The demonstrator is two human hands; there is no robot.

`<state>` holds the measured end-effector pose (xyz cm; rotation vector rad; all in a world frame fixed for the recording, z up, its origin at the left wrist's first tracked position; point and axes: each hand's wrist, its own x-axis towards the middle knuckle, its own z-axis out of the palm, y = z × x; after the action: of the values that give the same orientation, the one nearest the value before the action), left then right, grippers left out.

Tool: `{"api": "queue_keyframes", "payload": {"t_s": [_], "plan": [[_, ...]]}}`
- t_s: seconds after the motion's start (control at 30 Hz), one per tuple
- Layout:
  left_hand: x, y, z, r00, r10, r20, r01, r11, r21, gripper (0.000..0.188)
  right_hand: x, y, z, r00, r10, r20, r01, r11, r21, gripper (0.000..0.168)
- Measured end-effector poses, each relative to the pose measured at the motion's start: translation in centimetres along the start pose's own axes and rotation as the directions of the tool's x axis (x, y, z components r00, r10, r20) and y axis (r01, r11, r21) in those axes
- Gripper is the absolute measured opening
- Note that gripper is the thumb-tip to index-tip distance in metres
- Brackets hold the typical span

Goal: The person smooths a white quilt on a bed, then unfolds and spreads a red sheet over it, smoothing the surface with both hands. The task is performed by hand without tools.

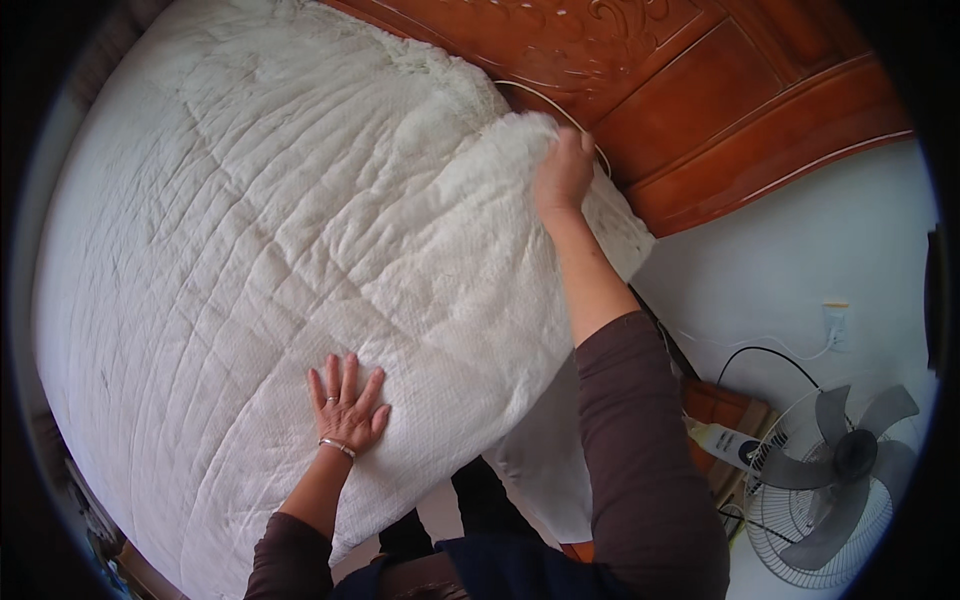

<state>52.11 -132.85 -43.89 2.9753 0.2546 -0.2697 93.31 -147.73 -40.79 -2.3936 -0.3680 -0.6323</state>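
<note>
A large white cotton quilt [247, 247] with creases and gauzy edges is spread over the bed before me. My left hand [349, 414] rests flat on its near part, fingers apart, with a ring and a bracelet on. Farther off to the right, my right hand [564, 174] grips the quilt near its corner by the headboard. The fluffy edge bunches up at that hand, and its fingers are partly hidden. Below the quilt's near edge hangs a pale grey cloth [551, 457].
A carved reddish wooden headboard [697, 97] borders the far side. A pale cable [551, 101] loops between it and the quilt. To the right stand an electric fan [855, 457] with exposed grey blades, a bottle [724, 442] on a wooden cabinet [709, 405], and a wall socket [836, 326] with a plug.
</note>
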Motion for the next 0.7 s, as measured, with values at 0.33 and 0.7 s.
{"api": "queue_keyframes", "payload": {"t_s": [0.33, 0.7], "plan": [[1.3, 0.9, 0.0, 0.999, 0.037, 0.027, -0.038, 0.998, 0.043, 0.06, -0.9, 5.2, 0.8, 0.962, -0.023, 0.27, 0.04, 0.998, -0.057, 0.025], [11.8, -1.3, -2.8, 0.935, -0.347, -0.072, 0.346, 0.938, -0.026, 0.059, -4.7, -0.3, 2.8, 0.836, -0.134, 0.532, 0.346, 0.881, -0.323, 0.064]]}}
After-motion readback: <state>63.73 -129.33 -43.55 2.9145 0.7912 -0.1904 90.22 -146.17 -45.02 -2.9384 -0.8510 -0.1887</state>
